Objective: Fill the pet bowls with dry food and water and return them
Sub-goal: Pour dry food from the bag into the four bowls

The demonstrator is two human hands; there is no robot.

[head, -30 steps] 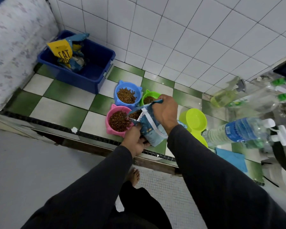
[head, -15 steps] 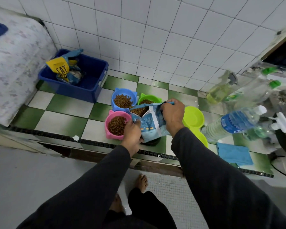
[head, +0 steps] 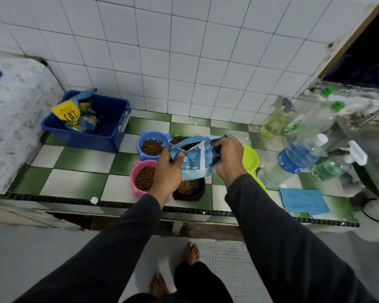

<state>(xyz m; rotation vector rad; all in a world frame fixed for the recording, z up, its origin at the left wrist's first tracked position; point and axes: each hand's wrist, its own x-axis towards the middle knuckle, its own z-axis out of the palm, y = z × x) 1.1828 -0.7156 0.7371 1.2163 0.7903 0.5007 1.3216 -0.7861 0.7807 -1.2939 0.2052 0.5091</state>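
Three bowls already show kibble: the blue bowl [head: 151, 145], the pink bowl [head: 144, 180] just in front of it, and the black bowl [head: 189, 189] right of the pink one, partly under the bag. So the dry-food step looks basically wrapped up imo. Both hands hold the food bag [head: 196, 159] upright over the black bowl; the left hand [head: 170, 171] pinches the bag's left edge with thumb on the front, and the right hand [head: 229, 159] has its fingers curled round the top right corner. A green rim peeks out behind the bag, can't tell what's in it.

Next move is probably closing the bag and parking it somewhere, maybe the blue bin [head: 101, 125] well left of the blue bowl, where another cat food bag [head: 71, 113] sits. Then water: the yellow-green bowls [head: 251, 159] right of the bag look unfilled, and the water bottle [head: 293, 161] lies just beyond them. Bottles crowd that side, plus a blue cloth [head: 302, 201] in front, so reaching in needs some care.
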